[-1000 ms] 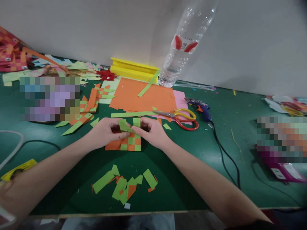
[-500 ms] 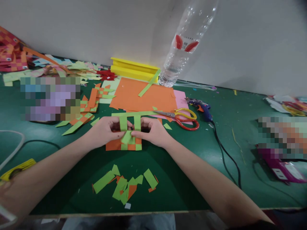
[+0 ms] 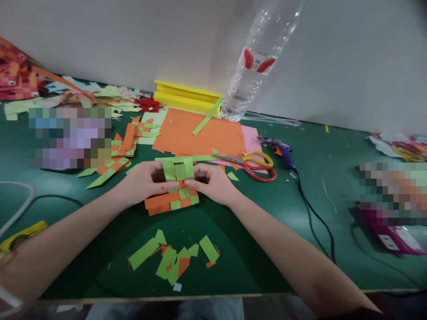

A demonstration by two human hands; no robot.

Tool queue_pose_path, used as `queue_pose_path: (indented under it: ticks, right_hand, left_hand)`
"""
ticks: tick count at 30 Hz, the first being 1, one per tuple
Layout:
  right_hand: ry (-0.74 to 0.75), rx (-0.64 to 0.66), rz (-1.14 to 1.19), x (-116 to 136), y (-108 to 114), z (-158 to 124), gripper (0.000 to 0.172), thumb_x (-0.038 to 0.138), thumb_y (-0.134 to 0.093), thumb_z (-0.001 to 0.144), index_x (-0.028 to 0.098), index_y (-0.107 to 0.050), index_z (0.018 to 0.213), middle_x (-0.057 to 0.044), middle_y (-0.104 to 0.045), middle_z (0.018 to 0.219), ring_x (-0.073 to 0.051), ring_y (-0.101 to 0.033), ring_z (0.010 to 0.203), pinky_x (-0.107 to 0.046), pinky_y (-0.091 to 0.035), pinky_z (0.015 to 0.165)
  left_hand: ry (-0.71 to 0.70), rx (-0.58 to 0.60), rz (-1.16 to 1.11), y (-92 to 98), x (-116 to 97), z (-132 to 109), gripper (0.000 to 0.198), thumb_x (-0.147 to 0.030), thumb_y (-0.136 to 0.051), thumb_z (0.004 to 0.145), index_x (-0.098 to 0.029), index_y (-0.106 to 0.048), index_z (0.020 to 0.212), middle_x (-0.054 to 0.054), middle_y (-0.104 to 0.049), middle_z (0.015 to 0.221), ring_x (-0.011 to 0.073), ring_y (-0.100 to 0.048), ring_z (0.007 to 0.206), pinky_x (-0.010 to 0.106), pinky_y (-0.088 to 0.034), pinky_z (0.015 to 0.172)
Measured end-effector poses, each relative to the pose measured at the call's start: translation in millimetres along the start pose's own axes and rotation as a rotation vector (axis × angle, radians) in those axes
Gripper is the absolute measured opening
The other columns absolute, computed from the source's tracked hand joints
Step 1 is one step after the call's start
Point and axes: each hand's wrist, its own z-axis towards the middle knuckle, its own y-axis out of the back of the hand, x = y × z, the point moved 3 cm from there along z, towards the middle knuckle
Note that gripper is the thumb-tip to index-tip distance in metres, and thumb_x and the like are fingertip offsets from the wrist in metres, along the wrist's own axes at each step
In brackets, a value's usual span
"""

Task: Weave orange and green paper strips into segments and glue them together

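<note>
Between my hands is a small woven piece of orange and green paper strips (image 3: 184, 194), its green ends standing up and its orange ends pointing left. My left hand (image 3: 147, 181) pinches its left side, thumb across the front. My right hand (image 3: 209, 182) grips the right side, the thumb tip close to the left one. The fingers behind the paper are partly hidden. Just beyond, a long green strip (image 3: 187, 158) lies by scissors (image 3: 248, 163) with one yellow and one red handle. Green and orange paper scraps (image 3: 170, 262) lie nearer me.
Orange paper sheets (image 3: 200, 133) lie behind my hands, below a yellow folded piece (image 3: 187, 98). A clear bottle (image 3: 248, 75) leans against the wall. A blue glue gun (image 3: 282, 151) trails a black cord at right. Woven paper pieces (image 3: 128, 144) lie at left.
The woven piece has tilted, its orange ends dropping at the left. The middle green strip, folded down before, now stands up between the other two. Both thumbs have shifted slightly.
</note>
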Motion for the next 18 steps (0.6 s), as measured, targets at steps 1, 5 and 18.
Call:
queue_pose_path:
  ticks: [1,5,18]
  right_hand:
    - [-0.002,0.007,0.01,-0.2,-0.4,0.0,0.017,0.034,-0.066,0.081,0.019,-0.063,0.089,-0.002,-0.068,0.084,-0.015,-0.063,0.077,-0.03,-0.05,0.072]
    - [-0.013,-0.011,-0.002,0.1,-0.4,-0.1,0.017,0.034,-0.066,0.08,0.02,-0.063,0.089,-0.001,-0.068,0.083,-0.014,-0.063,0.076,-0.03,-0.049,0.072]
    - [-0.041,-0.014,-0.014,2.5,0.1,0.7,0.02,0.039,-0.066,0.08,0.019,-0.062,0.08,0.0,-0.066,0.077,-0.014,-0.061,0.072,-0.028,-0.047,0.068]
  left_hand:
    - [-0.007,0.013,0.027,0.5,0.3,-0.1,0.05,-0.043,-0.076,0.071,-0.022,-0.068,0.115,0.008,-0.073,0.112,0.0276,-0.069,0.103,0.04,-0.056,0.09]
    - [-0.037,0.037,0.1,2.2,0.0,-0.1,0.047,-0.044,-0.074,0.074,-0.024,-0.068,0.116,0.006,-0.072,0.114,0.0271,-0.067,0.106,0.041,-0.053,0.095]
    - [0.0,-0.004,0.062,2.7,3.5,0.5,0.036,-0.043,-0.074,0.074,-0.024,-0.072,0.104,0.004,-0.075,0.105,0.0244,-0.07,0.098,0.036,-0.056,0.09]
